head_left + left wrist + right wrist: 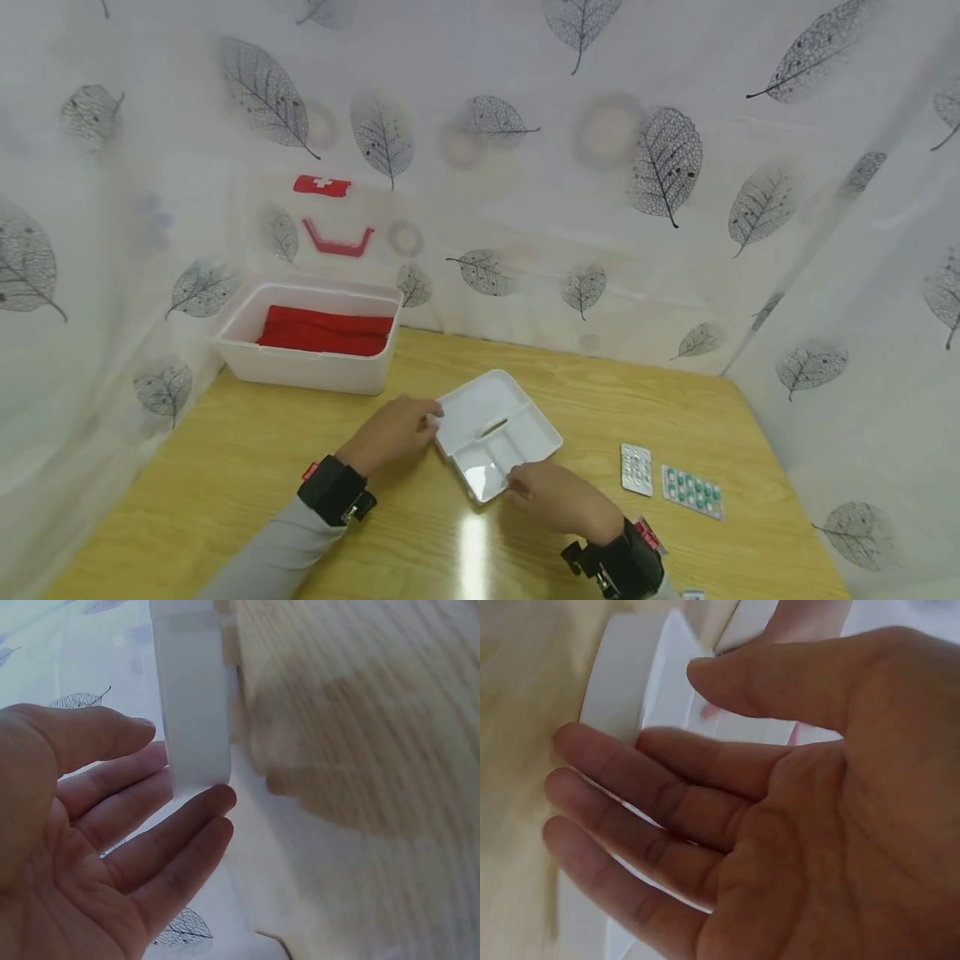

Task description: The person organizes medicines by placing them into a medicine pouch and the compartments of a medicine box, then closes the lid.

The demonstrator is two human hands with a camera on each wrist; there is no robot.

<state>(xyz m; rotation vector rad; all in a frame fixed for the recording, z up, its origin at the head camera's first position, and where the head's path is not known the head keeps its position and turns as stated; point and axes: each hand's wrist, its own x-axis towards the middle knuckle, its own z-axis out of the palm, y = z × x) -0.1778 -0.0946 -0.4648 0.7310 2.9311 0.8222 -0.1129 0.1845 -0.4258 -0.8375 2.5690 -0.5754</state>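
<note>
A white divided tray (pixel 476 400) with a small slot near its middle lies on the wooden table between my hands. My left hand (pixel 390 437) is at its left corner; in the left wrist view the fingers (pixel 169 847) are extended and the thumb stands beside the tray's white side wall (pixel 196 697). At the near right corner is my right hand (pixel 562 500). The right wrist view has its fingers (pixel 622 769) nearly straight along the outside of the wall, with the thumb (pixel 727 682) apart over the tray's inside.
A translucent white bin (pixel 315 371) holding a folded red thing (pixel 322 329) stands at the back left. Behind it show a red handle (pixel 337 247) and a red label with a white cross (pixel 322 185). A silver blister pack (pixel 637 469) and a green-and-white capsule pack (pixel 693 492) lie at right.
</note>
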